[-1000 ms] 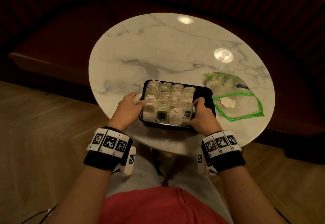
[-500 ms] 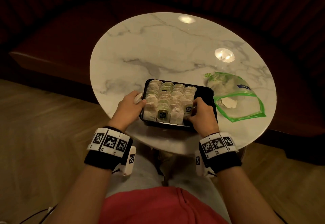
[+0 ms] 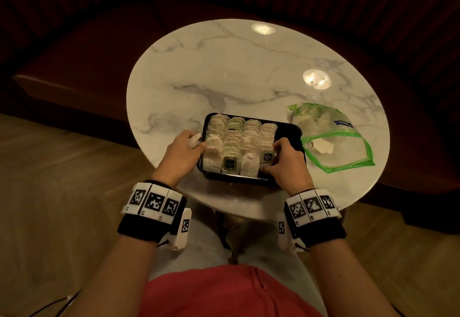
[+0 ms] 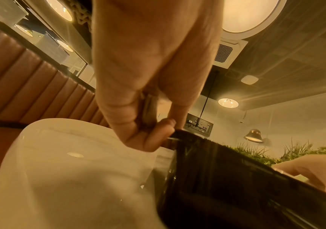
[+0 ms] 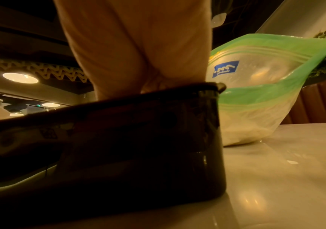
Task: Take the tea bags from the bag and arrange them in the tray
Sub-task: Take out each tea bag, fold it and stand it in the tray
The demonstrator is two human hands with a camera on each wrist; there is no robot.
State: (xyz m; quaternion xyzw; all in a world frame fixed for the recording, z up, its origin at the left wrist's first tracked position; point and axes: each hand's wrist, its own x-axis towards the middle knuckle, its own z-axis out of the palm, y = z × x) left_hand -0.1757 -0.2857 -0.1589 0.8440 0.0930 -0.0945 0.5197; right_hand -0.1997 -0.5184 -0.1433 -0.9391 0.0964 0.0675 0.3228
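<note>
Dim warm light around me; ceiling lamps (image 4: 248,15) glare on worktop (image 3: 224,67); wrist views blurred, edges warped.

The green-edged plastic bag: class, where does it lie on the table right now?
In the head view the plastic bag lies on the marble table, just right of the black tray, beyond the right hand.

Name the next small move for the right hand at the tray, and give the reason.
Probably let the right hand seat the tagged tea bag upright at the near end of the fourth row: the black plastic tray still shows bare space on its right, and the green-edged zip bag holds more.
</note>
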